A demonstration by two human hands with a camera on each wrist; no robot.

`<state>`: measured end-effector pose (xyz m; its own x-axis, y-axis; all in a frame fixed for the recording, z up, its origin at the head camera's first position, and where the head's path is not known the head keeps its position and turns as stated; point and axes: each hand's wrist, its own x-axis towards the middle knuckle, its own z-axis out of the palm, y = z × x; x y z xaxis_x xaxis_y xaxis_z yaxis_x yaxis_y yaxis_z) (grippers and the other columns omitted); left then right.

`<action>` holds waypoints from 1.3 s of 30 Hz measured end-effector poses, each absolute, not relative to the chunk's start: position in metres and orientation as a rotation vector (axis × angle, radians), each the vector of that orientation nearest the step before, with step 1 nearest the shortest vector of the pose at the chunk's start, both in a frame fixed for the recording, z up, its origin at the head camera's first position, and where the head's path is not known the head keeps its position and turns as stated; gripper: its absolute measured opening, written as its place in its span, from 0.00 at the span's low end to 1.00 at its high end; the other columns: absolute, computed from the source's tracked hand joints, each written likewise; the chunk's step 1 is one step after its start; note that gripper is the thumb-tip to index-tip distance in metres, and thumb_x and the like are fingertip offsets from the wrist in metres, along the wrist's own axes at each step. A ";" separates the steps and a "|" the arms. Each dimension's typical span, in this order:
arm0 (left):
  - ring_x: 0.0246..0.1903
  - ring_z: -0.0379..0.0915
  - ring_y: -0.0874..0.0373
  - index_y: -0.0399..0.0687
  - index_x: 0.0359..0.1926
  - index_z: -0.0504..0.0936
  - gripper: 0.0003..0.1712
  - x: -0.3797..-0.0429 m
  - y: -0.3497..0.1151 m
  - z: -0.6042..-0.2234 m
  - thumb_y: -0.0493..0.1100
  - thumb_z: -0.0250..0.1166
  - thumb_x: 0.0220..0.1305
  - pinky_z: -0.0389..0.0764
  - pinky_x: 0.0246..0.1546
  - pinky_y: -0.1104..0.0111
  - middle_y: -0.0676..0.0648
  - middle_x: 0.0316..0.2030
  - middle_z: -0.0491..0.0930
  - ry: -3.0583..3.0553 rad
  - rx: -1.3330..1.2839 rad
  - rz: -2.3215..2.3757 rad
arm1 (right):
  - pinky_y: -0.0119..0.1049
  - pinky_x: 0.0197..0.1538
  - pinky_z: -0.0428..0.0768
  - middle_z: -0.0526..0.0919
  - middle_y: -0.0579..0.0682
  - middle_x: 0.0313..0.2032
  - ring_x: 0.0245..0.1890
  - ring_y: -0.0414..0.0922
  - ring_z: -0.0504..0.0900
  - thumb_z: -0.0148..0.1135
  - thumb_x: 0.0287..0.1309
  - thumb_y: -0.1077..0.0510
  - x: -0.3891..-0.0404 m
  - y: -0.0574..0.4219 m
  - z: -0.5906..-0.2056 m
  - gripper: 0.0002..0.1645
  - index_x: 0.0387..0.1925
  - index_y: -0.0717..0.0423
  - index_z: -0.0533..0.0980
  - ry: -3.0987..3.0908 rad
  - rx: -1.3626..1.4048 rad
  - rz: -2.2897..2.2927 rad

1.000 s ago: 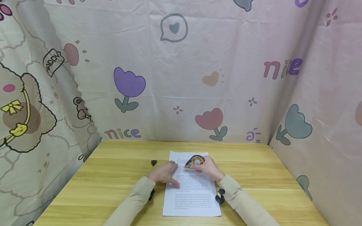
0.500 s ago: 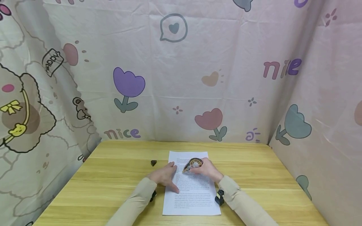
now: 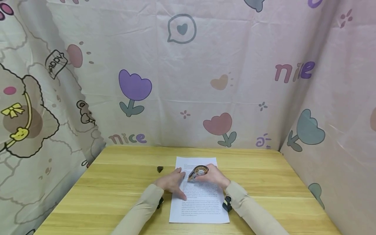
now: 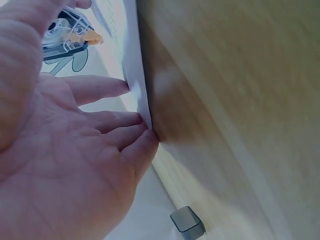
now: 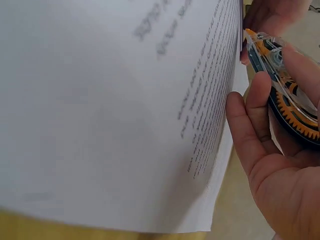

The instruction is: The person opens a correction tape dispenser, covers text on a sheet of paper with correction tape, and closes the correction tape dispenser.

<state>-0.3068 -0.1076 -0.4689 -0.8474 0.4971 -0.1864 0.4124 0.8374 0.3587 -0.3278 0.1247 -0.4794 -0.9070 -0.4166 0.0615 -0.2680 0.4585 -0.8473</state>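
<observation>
A printed sheet of paper (image 3: 202,209) lies on the wooden table. My right hand (image 3: 215,176) grips a correction tape dispenser (image 3: 199,171) over the upper part of the sheet, its tip pointing left and down onto the text. Through the clear casing, orange gear teeth (image 5: 286,117) show in the right wrist view, and the dispenser's orange tip (image 5: 248,33) is close to the page. With fingers spread, my left hand (image 3: 170,183) rests on the paper's left edge; its fingertips (image 4: 145,137) touch that edge in the left wrist view.
A small dark wedge-shaped piece (image 3: 160,169) lies left of the sheet, beyond the left hand. Bare wood table (image 3: 264,182) extends on both sides of the paper. A patterned cloth (image 3: 182,81) hangs behind the table and along both sides.
My right hand has moved the correction tape dispenser left and slightly toward me across the text. The left hand's thumb has slid a little nearer along the page.
</observation>
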 end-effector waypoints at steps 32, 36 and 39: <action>0.74 0.47 0.38 0.35 0.72 0.61 0.67 -0.307 -0.107 -0.469 0.62 0.81 0.36 0.56 0.73 0.49 0.30 0.74 0.50 2.739 0.685 0.491 | 0.32 0.36 0.82 0.87 0.46 0.29 0.29 0.38 0.83 0.78 0.45 0.56 -0.334 0.119 -0.470 0.14 0.34 0.56 0.83 2.676 -0.666 -1.210; 0.74 0.47 0.39 0.35 0.72 0.61 0.67 -0.307 -0.107 -0.468 0.62 0.81 0.36 0.56 0.73 0.50 0.30 0.74 0.51 2.743 0.692 0.484 | 0.31 0.35 0.81 0.86 0.45 0.28 0.27 0.38 0.81 0.79 0.44 0.55 -0.335 0.116 -0.463 0.15 0.33 0.56 0.83 2.726 -0.688 -1.088; 0.74 0.47 0.38 0.34 0.72 0.60 0.67 -0.308 -0.108 -0.469 0.62 0.81 0.36 0.55 0.74 0.50 0.29 0.74 0.50 2.743 0.692 0.474 | 0.31 0.34 0.81 0.86 0.45 0.27 0.27 0.38 0.81 0.79 0.44 0.54 -0.336 0.113 -0.459 0.15 0.32 0.55 0.83 2.745 -0.706 -1.023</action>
